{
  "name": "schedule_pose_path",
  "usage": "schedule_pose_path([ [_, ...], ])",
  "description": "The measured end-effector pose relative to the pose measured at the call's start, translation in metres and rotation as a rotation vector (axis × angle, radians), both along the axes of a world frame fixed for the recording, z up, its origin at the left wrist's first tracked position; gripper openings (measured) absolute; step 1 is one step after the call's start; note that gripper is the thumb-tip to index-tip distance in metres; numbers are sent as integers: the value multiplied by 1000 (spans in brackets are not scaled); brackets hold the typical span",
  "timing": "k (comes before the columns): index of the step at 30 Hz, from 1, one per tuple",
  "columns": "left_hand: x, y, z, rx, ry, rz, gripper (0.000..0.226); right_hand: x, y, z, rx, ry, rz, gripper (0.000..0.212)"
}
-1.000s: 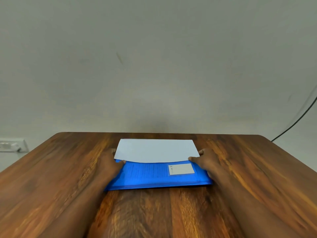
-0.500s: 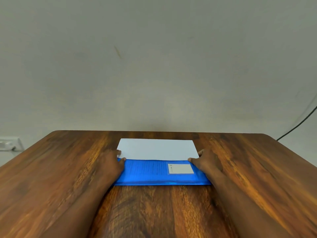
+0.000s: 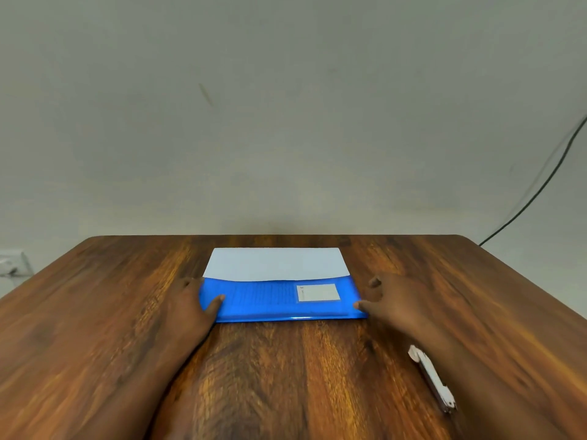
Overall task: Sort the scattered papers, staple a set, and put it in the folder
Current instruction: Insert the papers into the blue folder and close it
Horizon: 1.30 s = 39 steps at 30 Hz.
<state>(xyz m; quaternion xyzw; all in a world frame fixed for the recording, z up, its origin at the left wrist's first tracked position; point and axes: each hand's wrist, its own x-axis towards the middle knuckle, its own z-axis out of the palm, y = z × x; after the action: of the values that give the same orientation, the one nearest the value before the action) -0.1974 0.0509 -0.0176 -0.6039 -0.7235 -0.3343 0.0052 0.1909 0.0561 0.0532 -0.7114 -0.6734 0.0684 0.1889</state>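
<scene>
One wall [image 3: 286, 106], plain grey-white, fills the upper half of the view; a faint dark streak marks it left of centre. A black cable [image 3: 540, 185] runs down the wall at far right and drops behind the desk edge. A white socket plate [image 3: 12, 265] shows on the wall at far left, partly cut off.

Wooden desk [image 3: 95, 328], dark reddish grain, rounded far corners, takes up the lower half.

Blue folder [image 3: 273, 304] lies flat in the middle of the desk, long side across, closed edge toward the near side. White label [image 3: 318, 293] on its cover, right of centre; print too small to read. White paper set [image 3: 276, 264] sits in the folder with its far part sticking out beyond the cover's curved far edge; near part hidden under the cover.

Left hand [image 3: 187, 309] lies at the folder's left end: thumb resting on top of the blue cover, fingers stretched along the left edge, not curled round anything. Right hand [image 3: 394, 300] is at the folder's right end: thumb tip touching the near right corner, fingers extended and relaxed just beside the edge; whether they touch the folder cannot be told. Neither hand pinches anything.

Stapler [image 3: 433, 379], white and slim, blurred, lies on the desk near the right forearm, angled near-right.
</scene>
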Motion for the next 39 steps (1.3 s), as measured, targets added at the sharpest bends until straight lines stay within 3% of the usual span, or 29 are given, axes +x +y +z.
schedule_pose_path([
  [2, 9, -16, 2, 38, 101, 9, 64, 15, -28, 4, -40, -94, -56, 58],
  [6, 52, -46, 12, 44, 271, -26, 74, 33, -78, 4, -107, -106, -125, 63],
  [11, 119, -78, 12, -65, 254, -206, 79, 41, -114, 1, -112, -65, -153, 61],
  [15, 153, -100, 15, -135, 254, -327, 78, 47, -127, 2, -110, -64, -168, 46],
  [18, 162, -107, 12, -183, 255, -350, 76, 55, -130, 1, -75, -37, -182, 33],
  [25, 163, -112, 6, -181, 257, -347, 78, 87, -120, -8, 19, 58, -269, 30],
  [28, 164, -114, 6, -184, 262, -338, 74, 91, -117, -14, 12, 56, -278, 34],
  [31, 165, -115, 8, -188, 254, -336, 73, 83, -114, -23, 66, -11, -282, 59],
  [33, 165, -117, 11, -184, 250, -328, 75, 67, -113, -27, 119, -32, -197, 63],
  [39, 149, -121, 14, -177, 256, -256, 87, -1, -116, -29, 76, -58, 208, 48],
])
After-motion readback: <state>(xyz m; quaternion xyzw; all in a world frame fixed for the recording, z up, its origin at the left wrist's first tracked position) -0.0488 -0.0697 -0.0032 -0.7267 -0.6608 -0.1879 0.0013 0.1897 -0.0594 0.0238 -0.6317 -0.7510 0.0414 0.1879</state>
